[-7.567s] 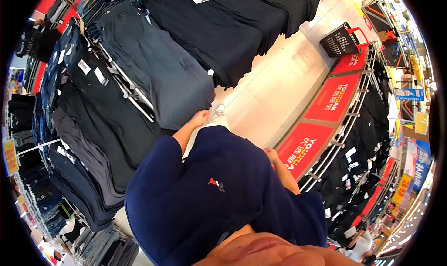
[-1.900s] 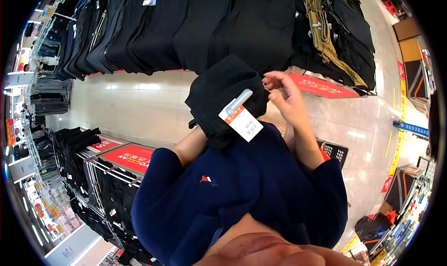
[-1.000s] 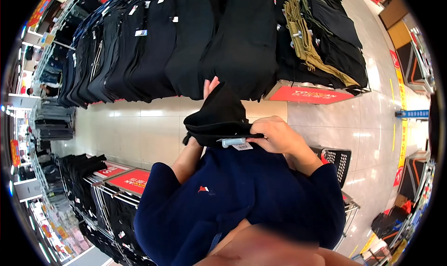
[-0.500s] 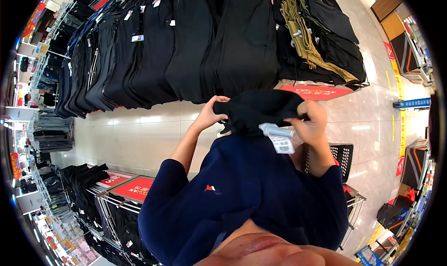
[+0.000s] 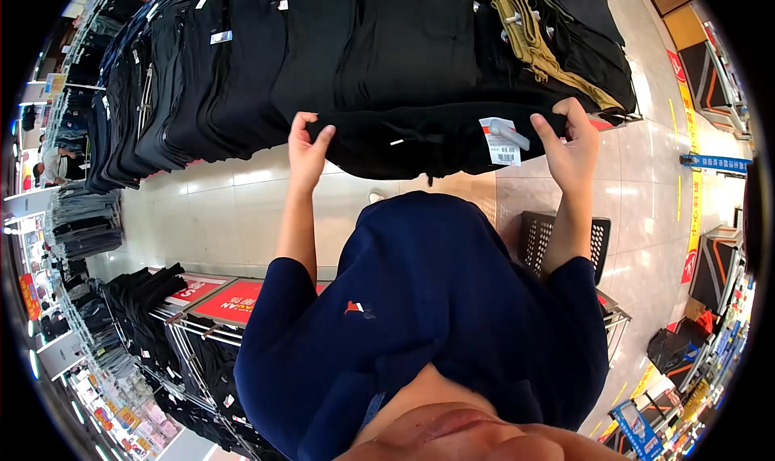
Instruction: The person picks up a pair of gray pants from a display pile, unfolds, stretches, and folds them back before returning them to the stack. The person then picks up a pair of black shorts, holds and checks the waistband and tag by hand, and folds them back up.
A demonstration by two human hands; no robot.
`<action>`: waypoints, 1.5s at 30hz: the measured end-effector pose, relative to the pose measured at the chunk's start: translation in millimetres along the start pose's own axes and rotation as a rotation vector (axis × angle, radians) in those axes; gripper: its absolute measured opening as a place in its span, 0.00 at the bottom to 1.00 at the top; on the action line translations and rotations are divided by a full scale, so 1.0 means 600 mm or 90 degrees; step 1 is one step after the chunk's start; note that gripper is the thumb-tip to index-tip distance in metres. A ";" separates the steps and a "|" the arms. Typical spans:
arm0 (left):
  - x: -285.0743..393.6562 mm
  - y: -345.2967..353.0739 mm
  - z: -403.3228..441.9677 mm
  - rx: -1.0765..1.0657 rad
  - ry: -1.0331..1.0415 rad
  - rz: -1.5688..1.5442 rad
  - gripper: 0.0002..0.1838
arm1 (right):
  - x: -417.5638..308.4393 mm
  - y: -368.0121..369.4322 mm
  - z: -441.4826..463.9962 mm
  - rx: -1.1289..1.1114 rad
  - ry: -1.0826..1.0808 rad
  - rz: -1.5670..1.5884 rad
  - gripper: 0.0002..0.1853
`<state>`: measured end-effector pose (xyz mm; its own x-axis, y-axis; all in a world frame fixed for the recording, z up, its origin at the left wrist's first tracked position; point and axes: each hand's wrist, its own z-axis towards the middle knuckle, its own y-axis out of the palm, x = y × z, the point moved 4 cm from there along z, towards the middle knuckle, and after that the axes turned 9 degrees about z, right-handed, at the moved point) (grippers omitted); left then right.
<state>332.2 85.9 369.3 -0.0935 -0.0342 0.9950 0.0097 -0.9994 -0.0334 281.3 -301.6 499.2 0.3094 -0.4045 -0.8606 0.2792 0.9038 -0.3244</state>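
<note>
Black pants (image 5: 387,142) are stretched by the waistband between my two hands, out in front of my body. My left hand (image 5: 309,150) pinches one end of the waistband, thumb on the near side. At the other end my right hand (image 5: 571,144) grips the fabric, close to a white price tag (image 5: 502,142) with a grey security clip on it. A drawstring shows at the middle of the waistband. The rest of the pants is hidden behind the waistband or blends into the dark clothes beyond.
Rows of dark pants (image 5: 234,81) hang on the rack ahead, with tan pants (image 5: 529,41) at its right. A black basket (image 5: 597,247) stands behind my right forearm. Another rack (image 5: 202,324) with red signs is at the lower left. A person (image 5: 55,164) is far left.
The pants were bunched up near my body; now they are spread wide and held farther forward. My hands have moved apart, and the price tag has turned to face me.
</note>
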 end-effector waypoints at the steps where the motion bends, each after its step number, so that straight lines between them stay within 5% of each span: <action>1: 0.011 -0.008 0.004 0.012 0.038 0.041 0.11 | 0.006 -0.003 0.002 0.009 -0.006 -0.007 0.14; 15: 0.155 -0.043 0.003 0.135 0.179 0.179 0.16 | 0.015 -0.019 0.010 0.038 -0.086 -0.010 0.15; 21: 0.167 -0.040 -0.019 -0.044 0.093 0.185 0.18 | 0.030 -0.028 0.003 0.046 -0.067 0.001 0.16; 29: 0.141 -0.038 -0.022 -0.069 0.074 0.243 0.17 | 0.003 -0.029 0.001 0.071 -0.071 -0.034 0.15; 40: 0.165 -0.102 -0.017 0.196 0.270 0.243 0.15 | -0.003 -0.021 -0.005 -0.030 -0.107 -0.071 0.14; 42: 0.161 -0.156 -0.021 0.311 0.279 0.266 0.14 | 0.015 -0.057 0.000 0.063 -0.118 -0.075 0.13; 45: 0.165 -0.152 -0.026 0.244 0.303 0.259 0.12 | 0.033 -0.081 0.005 0.120 -0.100 0.016 0.13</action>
<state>306.4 173.5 469.4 -0.4301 -0.4889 0.7589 0.4748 -0.8375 -0.2704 276.6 -354.0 499.1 0.4519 -0.4126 -0.7909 0.4298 0.8776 -0.2122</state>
